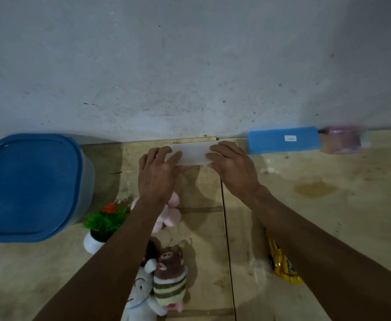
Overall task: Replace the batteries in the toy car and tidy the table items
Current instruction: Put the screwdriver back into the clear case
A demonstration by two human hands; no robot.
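A white rectangular box point(193, 152) lies against the wall at the back of the wooden table point(329, 205). My left hand point(157, 172) rests on its left end and my right hand point(232, 166) on its right end, fingers fairly straight and laid over the box. The yellow toy car point(282, 262) lies near the front right, partly hidden under my right forearm. No batteries are visible.
A large blue-lidded tub point(30, 186) stands at the left. A small potted plant point(101, 224), a pink plush point(171, 215), and brown point(170, 276) and grey point(141, 297) plush toys sit under my left arm. A blue box point(282, 140) and a blurry pink item point(345, 139) lie by the wall.
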